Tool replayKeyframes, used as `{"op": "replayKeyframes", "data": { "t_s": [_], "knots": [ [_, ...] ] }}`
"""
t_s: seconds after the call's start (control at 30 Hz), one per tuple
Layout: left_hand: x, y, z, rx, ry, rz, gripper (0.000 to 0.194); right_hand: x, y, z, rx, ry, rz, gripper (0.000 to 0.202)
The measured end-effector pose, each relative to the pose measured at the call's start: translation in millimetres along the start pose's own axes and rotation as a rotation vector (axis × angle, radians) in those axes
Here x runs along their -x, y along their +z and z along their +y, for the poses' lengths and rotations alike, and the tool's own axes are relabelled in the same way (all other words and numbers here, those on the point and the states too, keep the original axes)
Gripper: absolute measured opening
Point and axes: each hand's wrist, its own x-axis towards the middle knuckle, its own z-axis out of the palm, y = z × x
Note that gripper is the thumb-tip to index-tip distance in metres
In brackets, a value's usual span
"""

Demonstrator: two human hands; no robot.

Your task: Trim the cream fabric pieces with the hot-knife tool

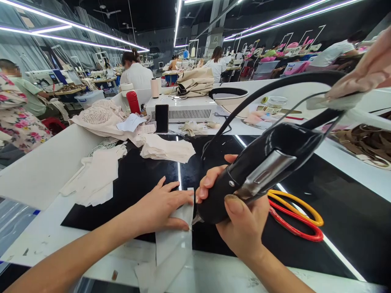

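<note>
My right hand (241, 219) is wrapped round a black handheld tool (259, 162) with a silver lever, its cable rising to the upper right. The tool's pointed metal tip touches or nearly touches the right edge of a pale, thin strip of material (174, 252). Fingers spread, my left hand (161, 207) lies flat on that strip. The strip rests on a glossy black surface (134, 179) and reaches over the white front edge of the table.
Stacked pale fabric pieces (166, 148) and a second pile (99, 175) lie left and ahead. Orange and red handles (299, 219) sit right of the tool. Behind are a phone (161, 118), a red bottle (133, 101) and a white box (180, 110). People sit farther back.
</note>
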Motion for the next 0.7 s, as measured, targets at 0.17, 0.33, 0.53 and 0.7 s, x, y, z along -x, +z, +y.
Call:
{"op": "replayKeyframes", "data": {
  "t_s": [0.17, 0.33, 0.53, 0.7],
  "knots": [
    [0, -2.1, 3, -0.007, 0.013, 0.016, 0.068, 4, -3, 1, 0.062, 0.01, -0.012, 0.034],
    [-1, -2.2, 2, -0.029, 0.026, 0.013, 0.068, 2, -4, 1, 0.094, 0.011, -0.013, 0.035],
    [-2, -4.6, 2, -0.033, 0.011, -0.005, 0.06, -7, -1, -1, 0.074, -0.02, 0.042, 0.046],
    [-3, -8.0, 6, -0.03, 0.037, 0.031, 0.066, -4, -2, 2, 0.095, 0.002, 0.027, 0.043]
  ]
}}
